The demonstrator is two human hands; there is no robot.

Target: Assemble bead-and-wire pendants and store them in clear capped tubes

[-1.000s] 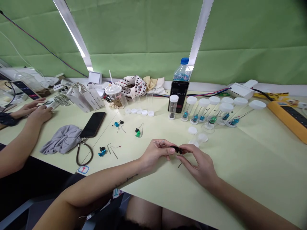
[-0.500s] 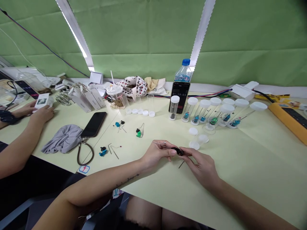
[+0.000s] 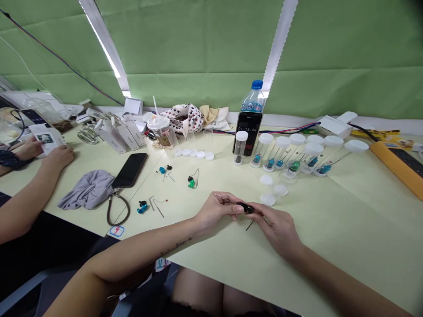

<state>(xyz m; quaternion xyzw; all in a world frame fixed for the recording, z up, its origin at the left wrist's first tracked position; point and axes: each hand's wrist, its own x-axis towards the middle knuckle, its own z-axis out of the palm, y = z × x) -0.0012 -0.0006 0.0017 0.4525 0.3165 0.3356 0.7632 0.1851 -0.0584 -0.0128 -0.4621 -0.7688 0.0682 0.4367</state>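
Observation:
Between both hands, above the table, is a small black part (image 3: pixel 245 207) whose exact kind I cannot make out. My left hand (image 3: pixel 220 210) pinches it from the left, with thin metal pins (image 3: pixel 222 196) sticking out over the fingers. From the right, the fingertips of my right hand (image 3: pixel 276 226) close on the same part. A thin metal rod (image 3: pixel 249 226) shows just below the right fingers. To the left lie a green-and-black piece (image 3: pixel 191 182) and two blue-and-black pieces (image 3: pixel 142 208), each with bent metal wires beside it.
Capped clear tubes (image 3: pixel 266 152) holding coloured pieces stand in a group at the right. Loose white caps (image 3: pixel 266 180) lie before them. A phone timer (image 3: pixel 250 127) leans on a bottle (image 3: pixel 254 97). Left are a dark phone (image 3: pixel 130 170), a grey cloth (image 3: pixel 87 190) and another person's hands (image 3: pixel 58 157).
My hands stay almost in place around the black part, with only a slight shift of the fingers. At the left, the other person's white box has tilted and moved left.

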